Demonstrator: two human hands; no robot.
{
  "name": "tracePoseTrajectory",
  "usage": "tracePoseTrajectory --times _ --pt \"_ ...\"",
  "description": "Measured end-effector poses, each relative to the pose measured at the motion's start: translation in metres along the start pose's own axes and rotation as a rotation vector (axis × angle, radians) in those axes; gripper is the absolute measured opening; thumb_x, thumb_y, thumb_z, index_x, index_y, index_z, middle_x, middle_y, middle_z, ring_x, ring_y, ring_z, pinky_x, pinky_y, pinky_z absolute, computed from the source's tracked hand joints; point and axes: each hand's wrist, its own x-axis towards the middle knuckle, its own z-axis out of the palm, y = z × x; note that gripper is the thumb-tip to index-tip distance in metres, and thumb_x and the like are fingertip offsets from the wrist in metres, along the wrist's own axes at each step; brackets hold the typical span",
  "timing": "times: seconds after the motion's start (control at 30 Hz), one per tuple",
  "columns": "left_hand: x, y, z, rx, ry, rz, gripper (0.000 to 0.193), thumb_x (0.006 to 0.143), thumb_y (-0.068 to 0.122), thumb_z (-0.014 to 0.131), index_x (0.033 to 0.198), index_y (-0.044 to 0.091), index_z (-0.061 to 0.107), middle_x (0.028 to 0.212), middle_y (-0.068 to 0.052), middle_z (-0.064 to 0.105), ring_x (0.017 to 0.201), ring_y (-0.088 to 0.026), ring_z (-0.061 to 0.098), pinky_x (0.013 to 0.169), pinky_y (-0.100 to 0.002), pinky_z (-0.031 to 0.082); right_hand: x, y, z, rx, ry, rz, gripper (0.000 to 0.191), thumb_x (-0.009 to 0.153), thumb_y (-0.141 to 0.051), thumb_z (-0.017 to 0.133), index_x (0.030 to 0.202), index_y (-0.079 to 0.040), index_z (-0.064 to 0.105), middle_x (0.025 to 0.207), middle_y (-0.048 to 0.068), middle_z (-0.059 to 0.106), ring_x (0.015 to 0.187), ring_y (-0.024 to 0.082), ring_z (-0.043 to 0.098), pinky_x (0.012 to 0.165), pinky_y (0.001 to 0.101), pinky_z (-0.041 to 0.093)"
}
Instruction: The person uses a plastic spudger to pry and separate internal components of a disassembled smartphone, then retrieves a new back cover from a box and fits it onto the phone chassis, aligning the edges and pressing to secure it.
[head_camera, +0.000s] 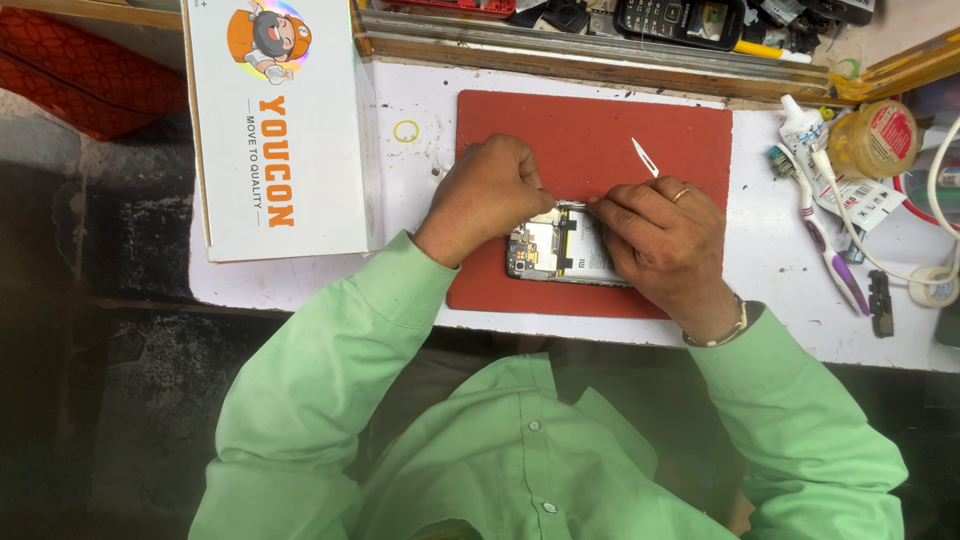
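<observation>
An opened phone (562, 250) with its back cover off lies on a red mat (600, 130), showing its circuit board and white battery. My left hand (488, 192) grips the phone's upper left edge, fingertips pinched at its top rim. My right hand (665, 240), with a ring and a bracelet, covers the phone's right side, and its fingertips meet the left hand's at the top edge. A small metal blade (645, 156) rests on the mat just above my right hand. Whether a tool is between my fingers is hidden.
A white box (275, 130) lies left of the mat. A toothbrush (825, 235), a glue tube (805, 125), a yellow jar (880, 135), a white cable (940, 200) and a small dark part (880, 302) sit to the right. A wooden tray (600, 50) with an old keypad phone (680, 20) lies at the back.
</observation>
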Motion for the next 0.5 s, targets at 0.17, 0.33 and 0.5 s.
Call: tracePoseTrajectory --times 0.17,0.33,0.5 --pt "-0.0001 0.0015 0.001 0.029 0.016 -0.004 0.022 0.07 0.018 0.083 0.072 0.005 0.065 0.07 -0.009 0.073 0.069 -0.019 0.074 0.064 -0.034 0.058 0.0005 -0.0002 -0.0002 -0.015 0.003 -0.01 0.018 0.082 -0.001 0.08 0.099 -0.007 0.079 0.098 0.002 0.072 0.083 0.019 0.063 0.072 0.0356 0.05" --pt "0.0008 0.0013 0.0019 0.034 0.024 0.011 0.022 0.07 0.017 0.083 0.072 0.005 0.065 0.071 -0.009 0.074 0.069 -0.019 0.074 0.065 -0.034 0.058 0.0008 -0.0008 -0.0013 -0.021 -0.002 -0.012 0.019 0.082 -0.002 0.08 0.1 -0.008 0.079 0.098 0.002 0.072 0.083 0.019 0.063 0.071 0.0354 0.05" --pt "0.0002 -0.0002 0.0013 0.038 0.02 0.007 0.022 0.071 0.017 0.083 0.071 0.004 0.064 0.071 -0.011 0.073 0.069 -0.02 0.074 0.064 -0.034 0.058 0.0022 -0.0026 -0.0019 -0.038 0.0 -0.007 0.019 0.083 -0.002 0.08 0.101 -0.008 0.079 0.099 0.001 0.072 0.084 0.019 0.063 0.072 0.0352 0.049"
